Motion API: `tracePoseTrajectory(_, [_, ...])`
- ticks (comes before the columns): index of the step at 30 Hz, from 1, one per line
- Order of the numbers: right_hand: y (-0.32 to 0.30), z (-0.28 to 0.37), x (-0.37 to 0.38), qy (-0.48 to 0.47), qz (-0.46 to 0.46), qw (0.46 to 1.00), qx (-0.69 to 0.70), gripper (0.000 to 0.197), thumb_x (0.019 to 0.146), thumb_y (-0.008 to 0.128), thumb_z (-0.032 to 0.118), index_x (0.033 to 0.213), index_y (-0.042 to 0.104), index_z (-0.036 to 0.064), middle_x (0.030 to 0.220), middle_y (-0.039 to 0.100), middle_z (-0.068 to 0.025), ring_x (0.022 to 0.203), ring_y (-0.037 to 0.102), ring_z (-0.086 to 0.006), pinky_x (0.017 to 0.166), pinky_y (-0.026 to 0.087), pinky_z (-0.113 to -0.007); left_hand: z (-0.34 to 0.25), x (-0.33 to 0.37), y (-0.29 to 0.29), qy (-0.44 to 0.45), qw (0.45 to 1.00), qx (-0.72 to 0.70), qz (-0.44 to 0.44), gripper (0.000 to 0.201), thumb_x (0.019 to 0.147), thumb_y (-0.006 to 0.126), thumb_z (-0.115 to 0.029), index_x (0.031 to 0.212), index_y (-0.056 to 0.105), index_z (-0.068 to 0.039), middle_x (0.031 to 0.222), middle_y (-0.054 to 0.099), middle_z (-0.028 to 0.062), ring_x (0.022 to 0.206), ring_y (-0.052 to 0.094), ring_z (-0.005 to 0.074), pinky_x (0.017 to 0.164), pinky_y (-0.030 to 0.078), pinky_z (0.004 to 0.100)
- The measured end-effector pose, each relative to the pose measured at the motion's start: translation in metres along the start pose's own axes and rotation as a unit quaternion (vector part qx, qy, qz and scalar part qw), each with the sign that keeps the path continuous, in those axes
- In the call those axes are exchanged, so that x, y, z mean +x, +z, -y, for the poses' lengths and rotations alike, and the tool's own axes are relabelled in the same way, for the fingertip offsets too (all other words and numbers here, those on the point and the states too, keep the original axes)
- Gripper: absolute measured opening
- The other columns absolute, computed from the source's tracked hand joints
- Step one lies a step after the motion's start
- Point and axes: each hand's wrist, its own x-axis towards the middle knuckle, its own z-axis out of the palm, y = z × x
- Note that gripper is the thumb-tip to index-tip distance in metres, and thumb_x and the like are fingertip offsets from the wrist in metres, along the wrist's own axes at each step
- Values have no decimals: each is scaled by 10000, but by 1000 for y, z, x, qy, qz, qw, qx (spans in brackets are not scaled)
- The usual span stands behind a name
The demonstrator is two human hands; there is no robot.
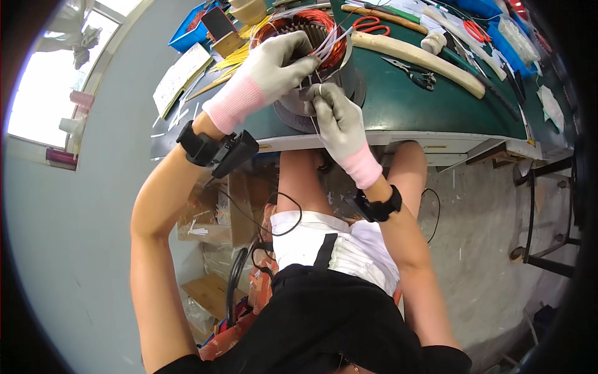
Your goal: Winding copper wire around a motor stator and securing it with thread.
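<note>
On the bench in front of me stands a motor stator (339, 53) with a ring of orange-red copper windings. White sleeved wire leads (325, 45) rise from its near side. My left hand (274, 65), in a white glove with a pink cuff, reaches over the stator's left rim, its thumb and fingers closed on these leads. Just below, at the near side, my right hand (339, 118) is gloved the same way. Its fingers are curled and pinched round a thin white strand (315, 124), whose end hangs toward the bench edge. The fingers hide where strand and leads meet.
Right of the stator lie red-handled scissors (371, 25), a curved wooden stick (423, 59) and pliers (412, 73). Yellow sleeves (237, 59) and an open notebook (182, 78) are on the left. Blue bins (190, 31) stand farther back. A dark stool (548, 218) is at right.
</note>
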Motion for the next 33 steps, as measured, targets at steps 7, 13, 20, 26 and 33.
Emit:
tracePoseTrajectory(7, [-151, 48, -126, -1, 138, 863, -486, 390, 737, 659, 187, 1122, 666, 130, 1098, 619, -181, 955, 607, -353, 820, 484, -421, 5, -7, -10, -21, 1000, -12, -12, 167, 902, 572, -165, 940, 578, -1, 708, 533, -5, 644, 485, 72, 605, 433, 252])
tracePoseTrajectory(13, [-471, 173, -562, 477, -209, 586, -620, 318, 960, 465, 265, 1102, 675, 74, 1014, 668, -208, 897, 645, -358, 748, 527, -418, 16, -4, -13, 1, 1000, -14, -8, 146, 886, 594, -145, 945, 597, -12, 722, 539, 5, 668, 491, 69, 600, 434, 256])
tracePoseTrajectory(20, [-330, 80, -319, 269, 110, 688, -665, 325, 934, 466, 133, 1207, 560, -15, 1198, 575, -213, 1137, 508, -372, 1023, 372, -416, 26, 15, -16, 186, 977, 98, -22, 166, 828, 615, -121, 934, 590, 4, 770, 577, 101, 665, 554, 234, 652, 464, 344])
tracePoseTrajectory(26, [-96, 67, -28, 74, -12, 947, -313, 123, 836, 547, 73, 943, 584, 26, 915, 611, -153, 863, 576, -349, 807, 448, -408, 22, -4, -24, 61, 994, 86, 35, 178, 819, 585, -94, 968, 574, 2, 883, 582, 154, 869, 560, 278, 796, 454, 364])
tracePoseTrajectory(33, [-43, 46, 5, 31, -86, 974, -205, 174, 759, 621, -62, 879, 567, 51, 816, 582, -115, 705, 577, -259, 628, 448, -311, 17, -3, -18, 80, 994, 76, 8, 208, 813, 601, -124, 983, 571, -8, 898, 589, 159, 896, 566, 309, 799, 458, 369])
